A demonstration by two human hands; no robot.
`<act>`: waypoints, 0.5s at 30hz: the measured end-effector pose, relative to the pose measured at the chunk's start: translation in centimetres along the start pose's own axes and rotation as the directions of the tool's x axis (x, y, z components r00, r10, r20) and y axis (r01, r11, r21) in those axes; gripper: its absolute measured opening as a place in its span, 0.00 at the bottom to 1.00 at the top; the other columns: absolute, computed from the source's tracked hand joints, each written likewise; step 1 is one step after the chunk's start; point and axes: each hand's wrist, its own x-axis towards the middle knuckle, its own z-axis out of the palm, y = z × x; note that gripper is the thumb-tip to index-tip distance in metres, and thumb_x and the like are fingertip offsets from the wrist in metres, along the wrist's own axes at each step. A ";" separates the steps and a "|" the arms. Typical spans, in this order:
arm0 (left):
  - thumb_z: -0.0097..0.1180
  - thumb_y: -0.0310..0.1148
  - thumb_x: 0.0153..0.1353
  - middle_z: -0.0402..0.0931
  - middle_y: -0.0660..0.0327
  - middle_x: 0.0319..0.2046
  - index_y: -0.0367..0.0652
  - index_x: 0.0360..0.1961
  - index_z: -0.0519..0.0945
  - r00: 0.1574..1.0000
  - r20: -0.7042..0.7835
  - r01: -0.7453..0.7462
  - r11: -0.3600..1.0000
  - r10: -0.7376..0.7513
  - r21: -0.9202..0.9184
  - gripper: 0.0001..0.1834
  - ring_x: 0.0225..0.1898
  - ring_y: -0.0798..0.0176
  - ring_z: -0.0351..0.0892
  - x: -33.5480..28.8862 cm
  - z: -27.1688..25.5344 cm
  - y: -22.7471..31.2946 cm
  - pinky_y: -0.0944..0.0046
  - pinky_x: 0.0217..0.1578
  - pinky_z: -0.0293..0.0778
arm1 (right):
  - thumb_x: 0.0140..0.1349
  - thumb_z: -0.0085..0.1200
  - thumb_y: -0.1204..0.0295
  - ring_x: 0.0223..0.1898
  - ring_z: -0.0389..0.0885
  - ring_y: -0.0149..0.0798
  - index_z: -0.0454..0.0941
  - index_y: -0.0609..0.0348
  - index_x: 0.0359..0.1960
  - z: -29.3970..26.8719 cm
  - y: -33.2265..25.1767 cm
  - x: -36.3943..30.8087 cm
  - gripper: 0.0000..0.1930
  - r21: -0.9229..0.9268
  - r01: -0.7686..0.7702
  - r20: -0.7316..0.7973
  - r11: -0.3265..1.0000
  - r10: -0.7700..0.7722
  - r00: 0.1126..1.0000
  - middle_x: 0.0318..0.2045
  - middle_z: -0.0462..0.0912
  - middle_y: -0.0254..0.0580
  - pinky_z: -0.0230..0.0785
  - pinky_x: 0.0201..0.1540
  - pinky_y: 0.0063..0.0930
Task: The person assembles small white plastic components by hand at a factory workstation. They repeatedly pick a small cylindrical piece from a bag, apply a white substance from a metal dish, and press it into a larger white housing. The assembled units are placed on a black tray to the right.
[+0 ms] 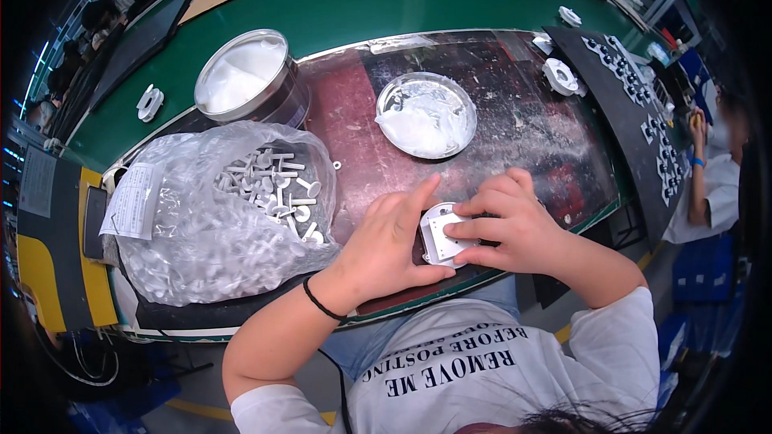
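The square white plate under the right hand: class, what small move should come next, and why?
Probably a gentle, even press by the right hand on the white plate, toward the round base. That hand touches the plate, while the left hand curves around the base's left side, well placed to steady it. Whether the plate sits flush is unclear.

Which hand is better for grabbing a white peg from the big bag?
Probably the left hand. It's right beside the clear bag of white pegs. The right hand is farther away, with fingers on the white part.
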 end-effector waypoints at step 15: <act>0.71 0.41 0.38 0.71 0.54 0.49 0.42 0.67 0.47 1.000 -0.005 0.019 0.999 -0.018 0.037 0.58 0.50 0.49 0.68 0.0 -0.2 0.4 0.51 0.54 0.60 | 0.45 0.63 0.54 0.52 0.68 0.39 0.82 0.42 0.40 1.2 1.0 -1.0 0.19 0.047 0.010 -0.059 0.999 -0.008 0.998 0.46 0.78 0.27 0.53 0.54 0.44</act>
